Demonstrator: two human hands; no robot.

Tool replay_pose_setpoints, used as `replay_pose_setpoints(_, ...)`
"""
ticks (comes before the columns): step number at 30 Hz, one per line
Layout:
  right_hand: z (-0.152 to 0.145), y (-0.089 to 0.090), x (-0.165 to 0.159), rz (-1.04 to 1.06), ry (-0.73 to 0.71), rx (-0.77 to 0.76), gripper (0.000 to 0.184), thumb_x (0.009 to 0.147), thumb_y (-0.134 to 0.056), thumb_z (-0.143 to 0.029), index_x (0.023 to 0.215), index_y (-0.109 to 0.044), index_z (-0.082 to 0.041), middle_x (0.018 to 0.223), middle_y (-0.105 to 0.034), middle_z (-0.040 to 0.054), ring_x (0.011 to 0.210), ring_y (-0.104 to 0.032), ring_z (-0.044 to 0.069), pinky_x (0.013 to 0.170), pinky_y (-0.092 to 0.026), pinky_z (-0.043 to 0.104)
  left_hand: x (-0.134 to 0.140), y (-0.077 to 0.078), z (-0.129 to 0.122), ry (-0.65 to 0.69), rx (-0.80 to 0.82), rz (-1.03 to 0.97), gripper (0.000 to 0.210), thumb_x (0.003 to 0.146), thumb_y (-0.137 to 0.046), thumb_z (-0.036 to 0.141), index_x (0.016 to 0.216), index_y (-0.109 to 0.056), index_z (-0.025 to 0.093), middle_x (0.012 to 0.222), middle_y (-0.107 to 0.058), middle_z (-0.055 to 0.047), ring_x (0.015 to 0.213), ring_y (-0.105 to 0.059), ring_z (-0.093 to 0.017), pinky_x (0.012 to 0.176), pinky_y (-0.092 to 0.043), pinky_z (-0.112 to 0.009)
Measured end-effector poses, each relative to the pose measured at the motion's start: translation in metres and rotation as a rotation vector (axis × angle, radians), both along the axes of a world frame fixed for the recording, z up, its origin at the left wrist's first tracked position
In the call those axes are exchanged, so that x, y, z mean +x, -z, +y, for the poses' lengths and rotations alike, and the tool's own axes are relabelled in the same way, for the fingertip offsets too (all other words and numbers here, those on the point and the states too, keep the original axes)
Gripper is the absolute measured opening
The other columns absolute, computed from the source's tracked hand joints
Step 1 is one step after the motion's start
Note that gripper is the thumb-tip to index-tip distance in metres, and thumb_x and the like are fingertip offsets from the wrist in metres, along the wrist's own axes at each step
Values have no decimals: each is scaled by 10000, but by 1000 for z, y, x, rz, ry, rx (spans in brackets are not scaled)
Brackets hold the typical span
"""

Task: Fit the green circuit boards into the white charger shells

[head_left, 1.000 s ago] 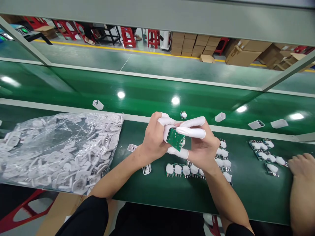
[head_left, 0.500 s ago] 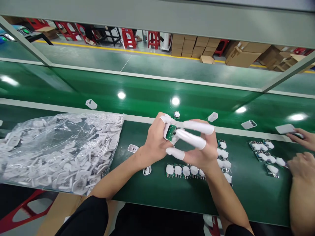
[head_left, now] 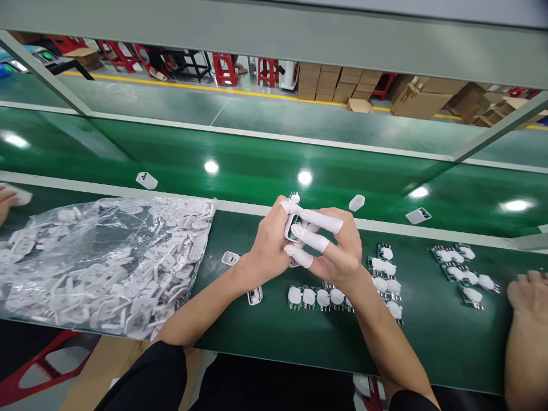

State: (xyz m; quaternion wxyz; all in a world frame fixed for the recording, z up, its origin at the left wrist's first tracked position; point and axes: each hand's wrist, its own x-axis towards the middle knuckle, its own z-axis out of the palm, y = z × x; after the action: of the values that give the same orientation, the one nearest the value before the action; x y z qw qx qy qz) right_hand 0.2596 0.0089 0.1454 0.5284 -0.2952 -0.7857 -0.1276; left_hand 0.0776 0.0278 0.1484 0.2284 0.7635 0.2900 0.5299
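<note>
While both forearms (head_left: 216, 308) reach forward from dark sleeves (head_left: 149, 374) and converge above the green bench (head_left: 265, 331), the left hand (head_left: 272, 245) is curled around a white casing (head_left: 288, 231), its back turned outward and a white cover (head_left: 290, 207) on a digit along the top. Opposite it, the right hand (head_left: 340, 248) comes in with its palm turned inward, its covered fingers (head_left: 323, 220) stretched toward the casing's opening and the thumb (head_left: 299, 256) angled in beneath them. The two hands meet at the casing; whether the right one pinches anything or only presses, I cannot tell. Held up between them, the casing has its open end facing the right hand. It is a small hollow shell with rounded corners, and a green circuit board (head_left: 295, 218) shows inside the opening, partly hidden by the right fingertips. Between the forearms lies a row of white-topped boards (head_left: 309, 297), running behind the right forearm, and a clear plastic bag (head_left: 124, 260) of white parts lies beyond the left forearm.
</note>
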Motion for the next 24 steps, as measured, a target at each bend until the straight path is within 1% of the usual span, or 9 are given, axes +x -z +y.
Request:
replay_pose_setpoints(5,-1,4,1,65,-27,-18,446,789,-1038,-375,1168,-820,-463,1290,-812,18,1058,-762,305,815,-670,540,0,-3,1,-4,-51,10,344,864,-645,48,1057,-459,262,940,-481,16,753,-444,-146,637,-374,-292)
replay_pose_setpoints(9,-3,1,-2,61,-49,-87,377,857,-981,-296,1182,-822,-400,1255,-811,45,1068,-747,304,828,-638,522,-3,-2,3,-5,-64,28,376,821,-617,12,1068,-471,256,959,-505,10,779,-465,-154,666,-388,-296)
replay_pose_setpoints(13,-5,-3,-8,95,-23,-216,341,910,-911,-220,1202,-807,-361,1325,-790,67,1071,-738,300,872,-604,516,-4,1,5,-46,-118,36,351,823,-630,16,1054,-502,246,974,-530,1,795,-467,-161,682,-379,-297)
replay_pose_setpoints(14,-5,-4,-9,90,-9,-246,321,924,-891,-209,1195,-803,-356,1330,-786,67,1069,-740,296,884,-602,516,-5,2,6,-37,-187,26,326,834,-648,31,1040,-511,243,976,-544,-1,804,-475,-162,691,-384,-297)
replay_pose_setpoints(16,-4,-5,-9,92,4,-307,282,947,-854,-206,1190,-799,-337,1326,-779,76,1085,-748,293,916,-612,526,-6,2,10,50,-427,-26,297,852,-733,105,1034,-539,238,988,-588,-6,839,-526,-165,721,-427,-297)
replay_pose_setpoints(18,-3,-7,-6,171,5,-351,243,963,-829,-228,1185,-799,-322,1288,-783,78,1107,-756,291,982,-623,555,-9,-1,17,203,-741,-132,340,848,-833,234,1062,-569,235,1014,-632,-16,881,-599,-174,769,-497,-312)
replay_pose_setpoints(20,0,-8,-2,307,-2,-361,201,976,-809,-251,1166,-808,-317,1240,-793,73,1127,-763,291,1045,-622,578,-13,-5,26,356,-991,-317,364,853,-837,366,1074,-578,236,1029,-652,-31,866,-642,-182,782,-549,-348)
replay_pose_setpoints(22,3,-10,5,432,-8,-354,152,995,-784,-270,1136,-818,-315,1179,-802,68,1127,-766,291,1040,-631,569,-18,-11,34,475,-1101,-494,329,866,-761,438,1028,-553,241,986,-642,-39,783,-636,-185,713,-546,-368)
replay_pose_setpoints(24,6,-12,11,516,-20,-358,125,1016,-759,-292,1116,-830,-311,1152,-802,70,1116,-767,291,991,-642,548,-22,-17,38,524,-1101,-580,300,879,-698,463,1001,-528,248,924,-617,-37,707,-600,-183,634,-496,-358)
